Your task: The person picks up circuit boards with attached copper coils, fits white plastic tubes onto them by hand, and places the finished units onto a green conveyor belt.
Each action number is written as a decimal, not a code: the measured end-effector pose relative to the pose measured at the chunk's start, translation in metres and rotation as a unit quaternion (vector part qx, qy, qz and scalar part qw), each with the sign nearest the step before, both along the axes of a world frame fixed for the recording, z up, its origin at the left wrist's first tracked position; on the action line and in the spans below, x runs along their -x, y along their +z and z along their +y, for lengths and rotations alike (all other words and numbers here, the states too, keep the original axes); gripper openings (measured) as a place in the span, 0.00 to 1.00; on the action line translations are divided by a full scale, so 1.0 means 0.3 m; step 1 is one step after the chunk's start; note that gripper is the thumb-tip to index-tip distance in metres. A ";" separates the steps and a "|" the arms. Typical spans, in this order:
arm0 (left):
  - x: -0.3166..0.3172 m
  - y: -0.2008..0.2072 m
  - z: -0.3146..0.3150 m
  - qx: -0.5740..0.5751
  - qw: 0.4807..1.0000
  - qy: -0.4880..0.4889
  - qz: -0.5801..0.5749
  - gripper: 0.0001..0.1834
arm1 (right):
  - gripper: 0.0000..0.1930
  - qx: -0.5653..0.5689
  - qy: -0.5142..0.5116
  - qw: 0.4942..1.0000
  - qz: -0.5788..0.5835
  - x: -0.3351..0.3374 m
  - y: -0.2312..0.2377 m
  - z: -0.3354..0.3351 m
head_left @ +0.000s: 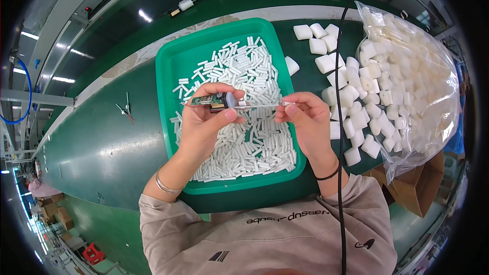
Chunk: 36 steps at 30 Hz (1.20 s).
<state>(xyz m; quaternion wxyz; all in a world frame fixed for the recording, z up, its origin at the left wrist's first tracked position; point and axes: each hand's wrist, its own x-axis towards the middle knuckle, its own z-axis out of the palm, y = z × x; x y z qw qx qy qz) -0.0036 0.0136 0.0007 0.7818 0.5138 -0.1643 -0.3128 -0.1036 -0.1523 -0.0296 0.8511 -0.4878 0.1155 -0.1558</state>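
My left hand (202, 125) is closed around a small electronic assembly (218, 103) with a green circuit board, a black body and a pale grey round piece. A metal tip and a thin pale rod (264, 105) stick out of it to the right. At the rod's far end my right hand (310, 117) pinches a short white tube (287, 103) between thumb and forefinger; whether the rod is inside the tube I cannot tell. Both hands are above a green tray (164, 71) that holds a pile of loose white tubes (244, 147).
White foam blocks (326, 63) lie right of the tray, beside a clear plastic bag (428, 71) full of them. A black cable (340, 173) hangs in front. Similar assemblies (182, 6) sit on the far strip. Thin metal parts (125, 107) lie left. A cardboard box (420, 186) stands lower right.
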 end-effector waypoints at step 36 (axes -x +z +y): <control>0.019 -0.021 -0.009 -0.056 0.997 0.009 -0.043 0.37 | 0.08 0.617 -0.025 0.772 -0.152 -0.058 0.082 -0.083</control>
